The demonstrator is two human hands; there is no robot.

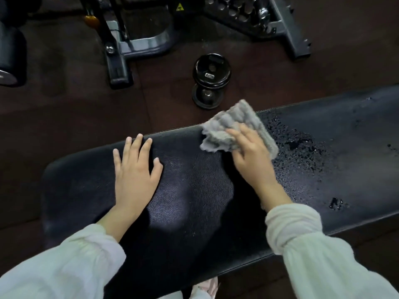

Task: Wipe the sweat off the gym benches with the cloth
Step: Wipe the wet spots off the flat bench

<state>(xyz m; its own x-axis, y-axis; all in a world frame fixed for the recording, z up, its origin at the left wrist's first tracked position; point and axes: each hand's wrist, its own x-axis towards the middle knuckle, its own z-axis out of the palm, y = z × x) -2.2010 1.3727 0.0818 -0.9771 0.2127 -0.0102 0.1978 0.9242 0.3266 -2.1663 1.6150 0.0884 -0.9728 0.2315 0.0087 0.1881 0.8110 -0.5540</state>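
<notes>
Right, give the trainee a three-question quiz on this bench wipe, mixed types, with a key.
1. True or false: the left hand lies flat on the bench and holds nothing.
2. Which hand has the cloth? A) left B) right C) neither
3. Fill in: the wet droplets still on the bench lie to the ____ of the cloth.

Key:
1. True; its fingers are spread on the pad.
2. B; the right hand holds the cloth on the bench.
3. Right; the pad around the left hand looks dry.
</notes>
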